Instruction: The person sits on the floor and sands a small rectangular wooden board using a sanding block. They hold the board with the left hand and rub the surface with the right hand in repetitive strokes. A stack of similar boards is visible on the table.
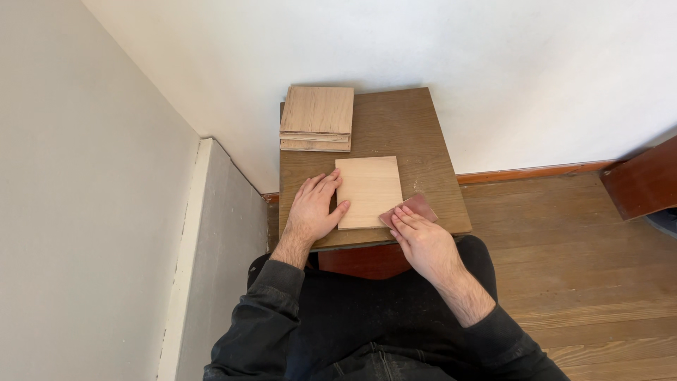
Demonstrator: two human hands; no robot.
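A pale rectangular wooden panel (368, 189) lies flat on a small brown table (416, 134). My left hand (314, 209) rests flat on the table against the panel's left edge, fingers spread and thumb touching the panel. My right hand (422, 240) presses a reddish-brown sheet of sandpaper (416, 207) at the panel's lower right corner, fingers laid over it. A stack of similar wooden panels (317, 118) sits at the table's far left corner.
The table stands against a white wall (423, 42) in a corner. A pale wall and ledge (211, 233) run along the left. Wooden floor (585, 261) extends right, with a dark red-brown furniture piece (645, 180) at the right edge.
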